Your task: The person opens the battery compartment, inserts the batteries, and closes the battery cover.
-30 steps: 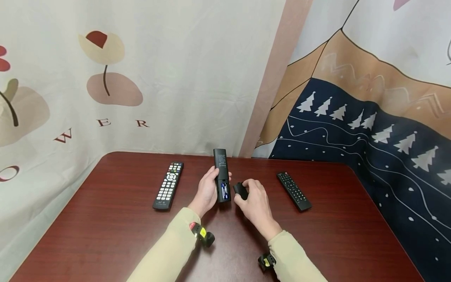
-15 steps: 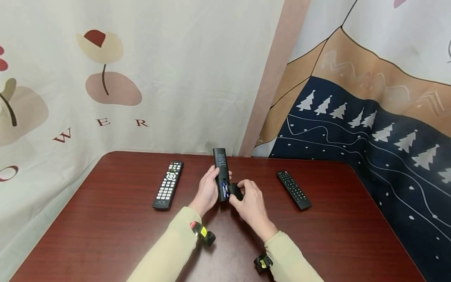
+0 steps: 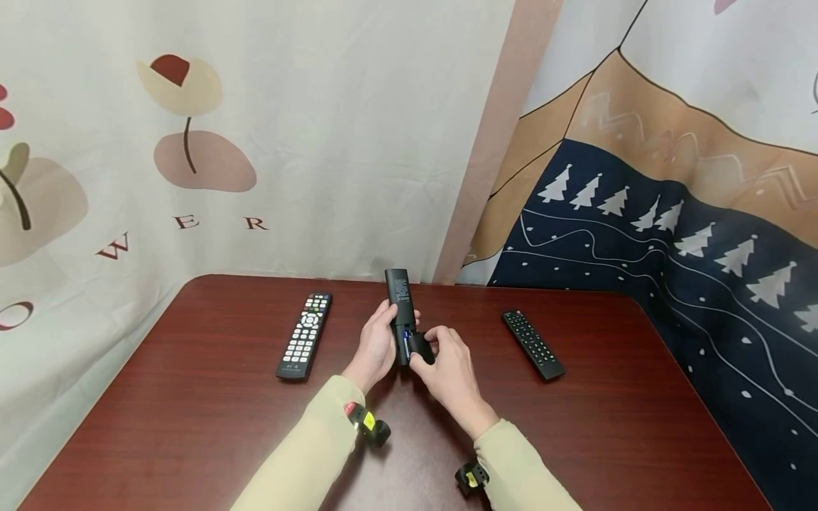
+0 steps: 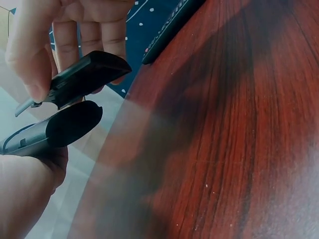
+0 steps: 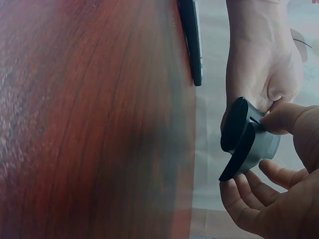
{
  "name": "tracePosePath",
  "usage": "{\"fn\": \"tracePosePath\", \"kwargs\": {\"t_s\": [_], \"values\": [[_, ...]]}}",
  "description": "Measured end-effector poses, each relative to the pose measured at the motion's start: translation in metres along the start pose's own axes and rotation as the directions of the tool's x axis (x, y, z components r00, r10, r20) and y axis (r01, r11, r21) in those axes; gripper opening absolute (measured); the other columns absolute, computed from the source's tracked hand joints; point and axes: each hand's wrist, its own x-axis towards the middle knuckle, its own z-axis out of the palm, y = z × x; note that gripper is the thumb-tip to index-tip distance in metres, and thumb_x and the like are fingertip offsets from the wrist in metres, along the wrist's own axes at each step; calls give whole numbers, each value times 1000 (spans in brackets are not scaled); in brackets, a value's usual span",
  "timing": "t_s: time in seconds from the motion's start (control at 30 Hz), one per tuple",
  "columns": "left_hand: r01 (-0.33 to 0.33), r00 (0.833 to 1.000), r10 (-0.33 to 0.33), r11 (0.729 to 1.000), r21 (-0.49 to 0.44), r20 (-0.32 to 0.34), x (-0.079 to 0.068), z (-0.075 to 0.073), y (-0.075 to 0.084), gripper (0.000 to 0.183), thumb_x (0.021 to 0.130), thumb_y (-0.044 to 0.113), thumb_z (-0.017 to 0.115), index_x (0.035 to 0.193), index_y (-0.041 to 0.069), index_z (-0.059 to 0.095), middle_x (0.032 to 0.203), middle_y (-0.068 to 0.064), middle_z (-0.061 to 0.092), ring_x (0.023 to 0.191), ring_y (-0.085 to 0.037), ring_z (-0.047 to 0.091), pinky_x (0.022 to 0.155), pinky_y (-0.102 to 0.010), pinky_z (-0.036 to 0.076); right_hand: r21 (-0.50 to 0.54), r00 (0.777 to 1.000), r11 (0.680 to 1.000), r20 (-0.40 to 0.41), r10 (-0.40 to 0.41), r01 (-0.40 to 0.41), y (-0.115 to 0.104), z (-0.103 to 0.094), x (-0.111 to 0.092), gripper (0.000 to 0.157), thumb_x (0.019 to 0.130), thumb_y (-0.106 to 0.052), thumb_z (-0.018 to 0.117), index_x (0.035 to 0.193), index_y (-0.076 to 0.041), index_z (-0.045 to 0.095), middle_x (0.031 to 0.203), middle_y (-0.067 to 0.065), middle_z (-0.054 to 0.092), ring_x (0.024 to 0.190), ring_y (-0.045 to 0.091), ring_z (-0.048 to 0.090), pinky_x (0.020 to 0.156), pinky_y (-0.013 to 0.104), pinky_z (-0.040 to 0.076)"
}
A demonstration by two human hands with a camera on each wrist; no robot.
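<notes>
My left hand (image 3: 372,349) grips a black remote control (image 3: 399,294), back side up, over the middle of the table. Its battery compartment is partly visible, with blue batteries (image 3: 407,339) inside. Between thumb and fingers, my right hand (image 3: 452,375) pinches the black battery cover (image 3: 421,347), which overlaps the compartment's right side. The left wrist view shows the cover (image 4: 92,74) tilted just above the remote's rounded end (image 4: 75,123), with a gap between them. From the right wrist, the cover (image 5: 243,158) appears close against the remote (image 5: 234,127); contact is hard to judge.
On the dark red wooden table (image 3: 192,426), a black remote with white buttons (image 3: 304,337) lies left of the hands. Another black remote (image 3: 533,346) lies to the right. Patterned curtains (image 3: 358,142) hang behind the table's far edge.
My right hand has moved left with the battery cover, from beside the remote to over its compartment, hiding part of the batteries. My left hand and its remote have stayed nearly still.
</notes>
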Motion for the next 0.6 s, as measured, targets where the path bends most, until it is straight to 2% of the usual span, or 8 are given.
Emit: {"fn": "tracePosePath", "kwargs": {"t_s": [0.13, 0.37, 0.6], "values": [[-1, 1000, 1, 1000, -21, -9, 0, 2, 1, 48, 112, 20, 25, 157, 5, 32, 127, -21, 56, 126, -37, 46, 101, -37, 39, 6, 1000, 1000, 1, -6, 6, -1, 1, 0, 29, 82, -10, 76, 108, -3, 64, 101, 14, 64, 91, 25, 69, 76, 37, 56], [-8, 1000, 8, 1000, -6, -1, 0, 1, 1, 48, 113, 21, 23, 158, 7, 30, 129, -19, 55, 133, -41, 42, 101, -37, 39, 4, 1000, 1000, -15, -20, 20, 0, 6, -1, 28, 82, -12, 78, 106, -4, 64, 100, 13, 64, 90, 24, 68, 76, 37, 56], [-8, 1000, 8, 1000, -22, -8, 0, 2, 2, 48, 112, 19, 23, 157, 6, 31, 125, -17, 56, 130, -40, 43, 100, -37, 40, 10, 999, 1000, -35, -25, 25, -1, 9, -2, 28, 82, -13, 78, 105, -4, 65, 99, 15, 64, 88, 26, 65, 75, 37, 55]]}}
